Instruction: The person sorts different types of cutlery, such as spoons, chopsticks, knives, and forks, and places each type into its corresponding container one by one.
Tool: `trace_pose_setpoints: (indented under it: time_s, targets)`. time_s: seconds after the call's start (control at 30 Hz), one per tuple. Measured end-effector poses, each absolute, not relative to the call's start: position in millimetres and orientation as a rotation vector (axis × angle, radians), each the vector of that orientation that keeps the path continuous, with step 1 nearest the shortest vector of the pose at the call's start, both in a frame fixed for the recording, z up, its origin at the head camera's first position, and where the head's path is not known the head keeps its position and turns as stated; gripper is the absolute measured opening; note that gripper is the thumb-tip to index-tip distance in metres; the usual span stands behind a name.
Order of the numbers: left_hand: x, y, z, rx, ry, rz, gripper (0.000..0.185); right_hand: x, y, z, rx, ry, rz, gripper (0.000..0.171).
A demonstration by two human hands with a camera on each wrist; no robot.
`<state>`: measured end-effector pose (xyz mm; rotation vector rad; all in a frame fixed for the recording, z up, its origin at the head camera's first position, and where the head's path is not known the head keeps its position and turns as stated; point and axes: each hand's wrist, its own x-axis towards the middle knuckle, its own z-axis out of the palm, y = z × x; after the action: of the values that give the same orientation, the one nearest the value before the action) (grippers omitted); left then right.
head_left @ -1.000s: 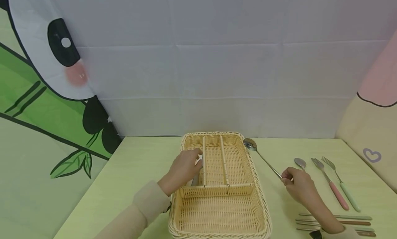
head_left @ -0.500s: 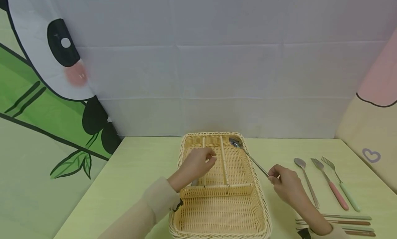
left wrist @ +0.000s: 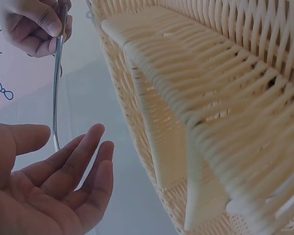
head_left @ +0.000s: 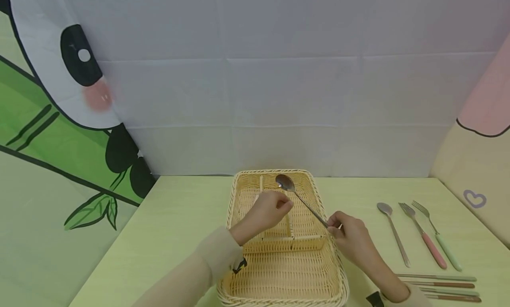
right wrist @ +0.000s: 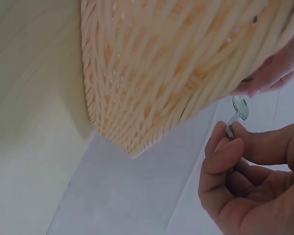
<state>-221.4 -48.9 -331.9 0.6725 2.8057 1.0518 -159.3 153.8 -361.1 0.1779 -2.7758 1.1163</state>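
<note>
My right hand [head_left: 352,236] pinches the handle end of a long metal spoon [head_left: 307,203] between thumb and fingers. The spoon slants over the right side of a divided wicker basket [head_left: 341,276], bowl up and to the left, above the back compartments. My left hand [head_left: 267,212] is over the back compartments, its fingers loosely bent near the spoon's neck. In the left wrist view, thumb and fingers of the left hand [left wrist: 63,181] are apart, with the spoon [left wrist: 57,93] passing behind them. The left hand hides part of the basket's dividers.
Right of the basket lie a second spoon [head_left: 394,236], a pink-handled fork [head_left: 432,249] and a green-handled fork [head_left: 448,251]. Several chopsticks [head_left: 450,285] lie nearer the front, partly behind the right forearm. A pale cloth backdrop [head_left: 295,94] stands behind the table.
My right hand has carried the spoon leftward from beside the basket to over it. My left hand has come up out of the left compartment and moved right, toward the spoon.
</note>
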Motion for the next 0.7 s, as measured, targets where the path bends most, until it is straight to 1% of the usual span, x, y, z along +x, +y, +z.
trace_pose_setpoints:
  time_s: [0.17,0.4,0.7]
  targets:
    - [-223,-47,-334,0.695,2.769,1.097,0.03,-159,147,-361,0.182,-2.774,1.149,0.005]
    - [-223,-46,-333,0.648,2.762,1.167,0.025,-158,140,-361,0.188,-2.772,1.171,0.005]
    - [-223,-44,-335,0.573,2.724,1.438,0.022,-158,136,-359,0.223,-2.758,1.205,0.004]
